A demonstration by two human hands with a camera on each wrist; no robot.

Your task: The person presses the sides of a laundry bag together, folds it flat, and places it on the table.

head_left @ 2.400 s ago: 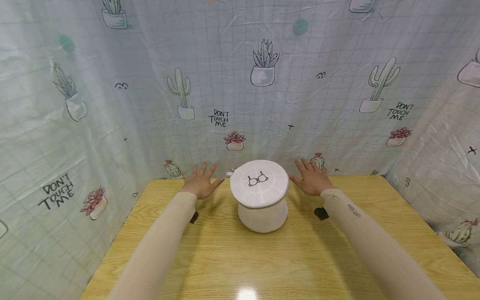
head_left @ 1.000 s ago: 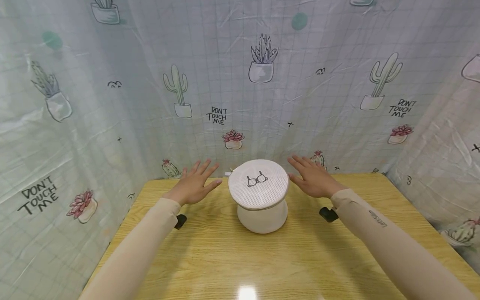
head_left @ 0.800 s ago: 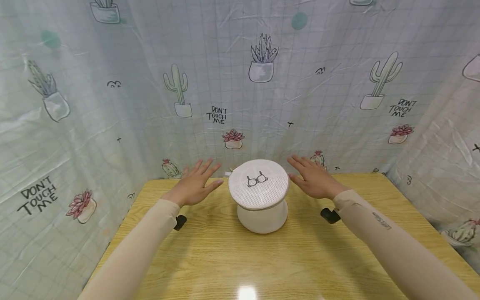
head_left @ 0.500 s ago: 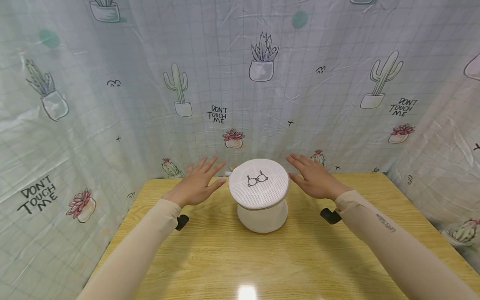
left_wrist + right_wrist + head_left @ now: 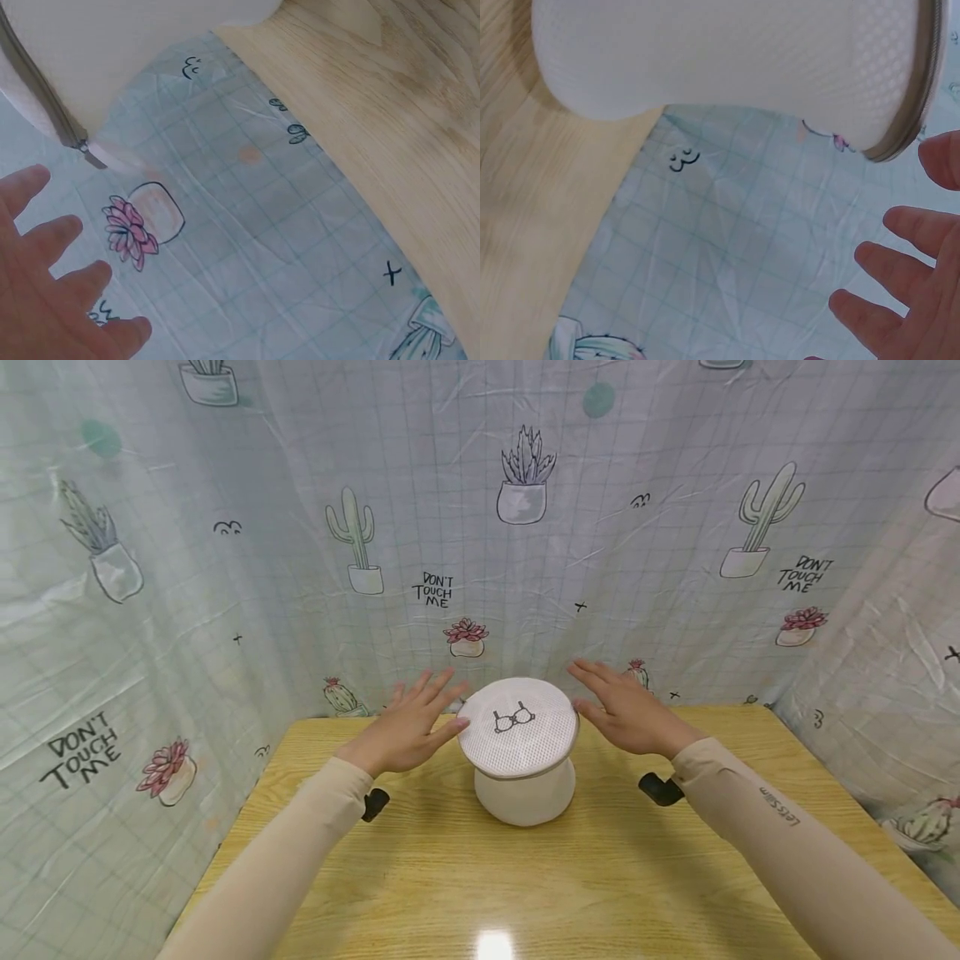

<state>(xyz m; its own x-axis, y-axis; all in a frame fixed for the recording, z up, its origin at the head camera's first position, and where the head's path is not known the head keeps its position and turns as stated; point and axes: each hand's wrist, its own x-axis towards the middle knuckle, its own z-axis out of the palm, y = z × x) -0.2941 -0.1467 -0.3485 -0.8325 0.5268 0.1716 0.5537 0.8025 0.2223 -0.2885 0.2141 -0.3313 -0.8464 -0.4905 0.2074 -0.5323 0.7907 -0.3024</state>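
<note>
A white mesh laundry bag (image 5: 525, 752) stands upright on the table, narrow at the waist, with a dark bra-like or glasses-like outline printed on its round top. A grey zip (image 5: 41, 90) runs around the top rim, and its pull (image 5: 93, 156) hangs at the end in the left wrist view. My left hand (image 5: 408, 727) is spread at the bag's left, its thumb tip overlapping the rim in the head view. On the other side my right hand (image 5: 630, 710) is held with fingers extended, thumb right at the rim. Neither hand grips anything.
The wooden table (image 5: 480, 877) reaches back to a hanging curtain (image 5: 420, 485) printed with cacti, which also encloses both sides. Small black devices (image 5: 375, 804) sit under the wrists.
Both hands first drew back a little, raised at the wrists. Over the last second the left hand has moved right to the bag's rim, and the right hand has edged left. The bag stays put.
</note>
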